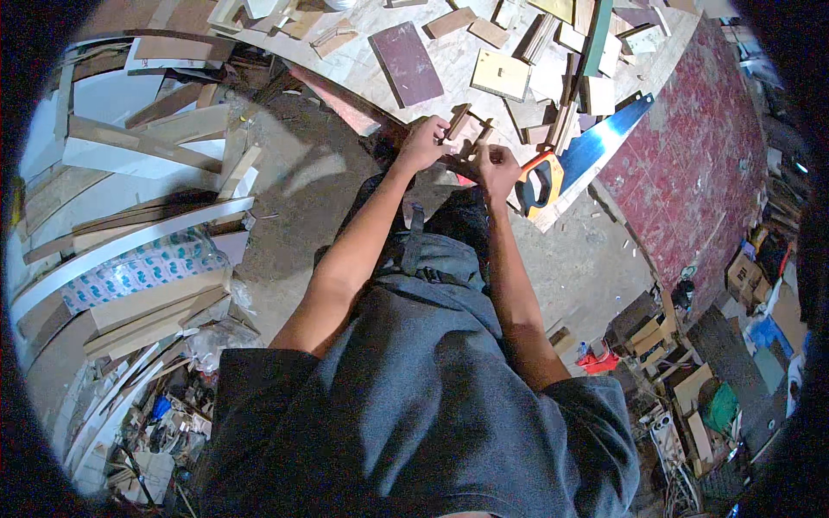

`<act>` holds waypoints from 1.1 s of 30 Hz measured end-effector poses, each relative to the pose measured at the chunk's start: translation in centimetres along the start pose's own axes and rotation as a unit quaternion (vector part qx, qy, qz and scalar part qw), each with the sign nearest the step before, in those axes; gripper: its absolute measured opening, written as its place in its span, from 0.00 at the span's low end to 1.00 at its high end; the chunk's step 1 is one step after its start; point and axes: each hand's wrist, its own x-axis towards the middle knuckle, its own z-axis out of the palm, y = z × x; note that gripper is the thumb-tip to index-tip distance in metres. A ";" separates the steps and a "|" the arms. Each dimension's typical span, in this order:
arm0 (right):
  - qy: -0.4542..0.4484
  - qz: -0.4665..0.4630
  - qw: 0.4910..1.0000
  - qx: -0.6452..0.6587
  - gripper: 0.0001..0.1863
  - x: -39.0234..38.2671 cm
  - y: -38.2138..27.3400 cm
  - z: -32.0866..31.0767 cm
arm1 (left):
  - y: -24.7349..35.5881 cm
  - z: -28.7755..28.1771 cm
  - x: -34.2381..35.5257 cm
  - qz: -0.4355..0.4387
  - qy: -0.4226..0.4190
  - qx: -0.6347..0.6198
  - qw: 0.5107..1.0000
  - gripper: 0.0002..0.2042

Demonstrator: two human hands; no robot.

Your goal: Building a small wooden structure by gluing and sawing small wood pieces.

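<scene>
At the near edge of the workbench (354,78), both of my hands are close together with fingers bent. My left hand (423,145) is closed at the end of a small wooden strip (458,121). My right hand (498,171) is pinched at the lower end of another short wooden strip (485,133); its fingertips are partly hidden. Just right of that hand lies a handsaw (596,142), its orange, yellow and black handle toward me and its shiny blade pointing away to the right. Neither hand is on the saw.
Farther back on the bench lie a dark maroon board (406,64), a pale yellow square board (501,74) and several wood offcuts. Stacked boards and a patterned wrapped bundle (142,268) crowd the left. A red panel (682,164) and scattered scraps lie on the right.
</scene>
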 end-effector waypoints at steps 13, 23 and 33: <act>-0.188 -0.066 0.979 0.038 0.07 -7.5 -10.1 -7.6 | 12.5 -9.4 -9.6 -0.012 0.005 -0.109 0.994 0.16; -0.186 -0.365 0.908 0.088 0.11 -6.3 -23.4 -14.6 | 25.3 -17.2 -13.5 0.173 0.018 -0.091 0.981 0.11; -0.292 -0.357 0.885 0.055 0.10 -5.4 -26.1 -18.7 | 28.2 -18.2 -14.9 0.298 0.066 -0.007 0.952 0.11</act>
